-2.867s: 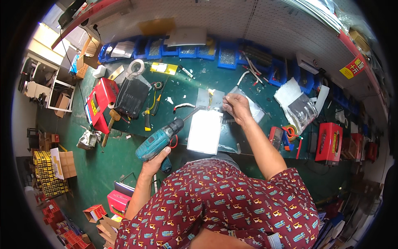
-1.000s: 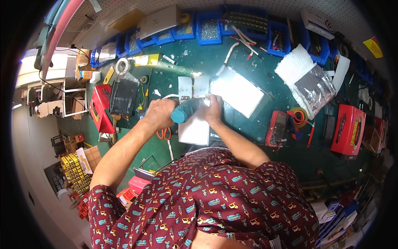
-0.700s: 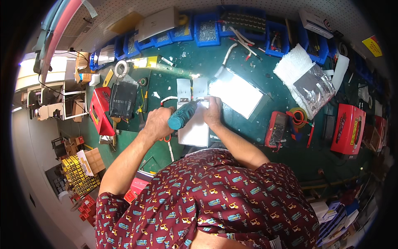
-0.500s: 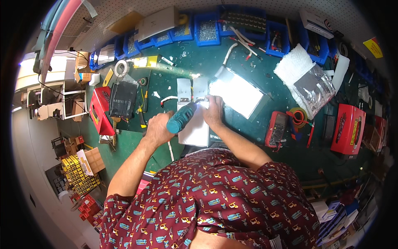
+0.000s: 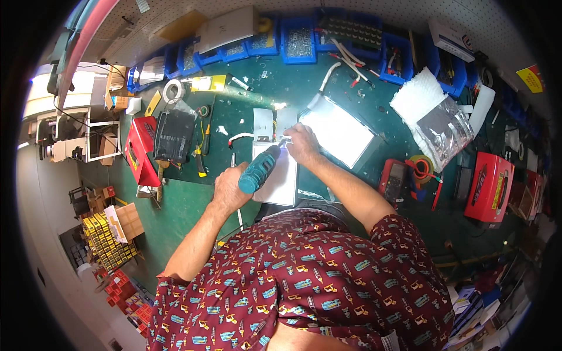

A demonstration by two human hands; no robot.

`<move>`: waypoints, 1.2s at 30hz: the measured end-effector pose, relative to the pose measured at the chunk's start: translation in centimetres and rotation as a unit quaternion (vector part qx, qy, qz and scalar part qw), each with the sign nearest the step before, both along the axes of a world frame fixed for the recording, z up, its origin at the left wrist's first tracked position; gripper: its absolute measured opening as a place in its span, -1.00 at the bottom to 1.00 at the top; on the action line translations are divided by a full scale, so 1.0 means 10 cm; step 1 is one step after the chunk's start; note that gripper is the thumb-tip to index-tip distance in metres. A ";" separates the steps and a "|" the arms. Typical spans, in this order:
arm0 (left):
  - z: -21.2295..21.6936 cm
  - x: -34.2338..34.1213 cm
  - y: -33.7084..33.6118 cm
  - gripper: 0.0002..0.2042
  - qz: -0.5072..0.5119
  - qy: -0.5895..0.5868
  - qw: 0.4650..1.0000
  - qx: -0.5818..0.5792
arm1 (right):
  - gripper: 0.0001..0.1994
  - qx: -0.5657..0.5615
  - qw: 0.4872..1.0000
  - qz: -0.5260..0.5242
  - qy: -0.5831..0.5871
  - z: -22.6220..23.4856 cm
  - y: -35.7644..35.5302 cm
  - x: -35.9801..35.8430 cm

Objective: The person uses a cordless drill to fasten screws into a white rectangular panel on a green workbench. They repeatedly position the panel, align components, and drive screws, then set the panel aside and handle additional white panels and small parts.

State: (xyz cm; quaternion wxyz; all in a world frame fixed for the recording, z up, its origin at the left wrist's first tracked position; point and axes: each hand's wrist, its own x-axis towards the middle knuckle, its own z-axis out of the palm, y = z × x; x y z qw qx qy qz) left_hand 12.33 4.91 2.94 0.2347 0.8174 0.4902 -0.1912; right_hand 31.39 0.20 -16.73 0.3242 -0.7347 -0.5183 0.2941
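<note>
I'm watching left hand (image 5: 230, 188) gripping teal drill (image 5: 257, 171), mid-frame | right hand (image 5: 302, 144) holding fingers bent near drill tip; grasp: can't tell

Well right of the drill (image 5: 259, 171), a red case (image 5: 489, 175) bears dark lettering and a yellow label (image 5: 498, 195). Farther from the drill, rightward, is a yellow-and-red sign (image 5: 531, 78). No wording is legible.

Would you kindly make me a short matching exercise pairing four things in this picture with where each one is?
Things:
1. drill
2. meter
3. blue bins
4. white tape roll

Places:
A. in a row along the back of the bench
B. right of the right hand
C. in the left hand
D. toward the left end, just in front of the row

Pairs: 1-C, 2-B, 3-A, 4-D
</note>
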 end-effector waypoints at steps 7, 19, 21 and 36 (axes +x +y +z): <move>0.00 -0.16 -0.14 -0.60 0.041 -0.038 0.998 -0.001 | -0.70 0.014 1.000 0.000 0.015 -0.01 0.01 0.02; -0.01 -0.20 -0.25 -0.66 0.100 -0.097 0.990 0.001 | -0.76 -0.092 0.990 0.109 0.002 0.01 0.28 0.12; 0.00 -0.17 -0.24 -0.65 0.105 -0.095 0.990 -0.010 | -0.77 -0.071 0.987 0.142 0.029 -0.18 0.34 0.20; -0.07 -0.37 -0.24 -0.68 0.306 -0.330 0.866 -0.220 | -0.69 -0.057 0.696 -0.035 0.714 0.39 -0.10 0.43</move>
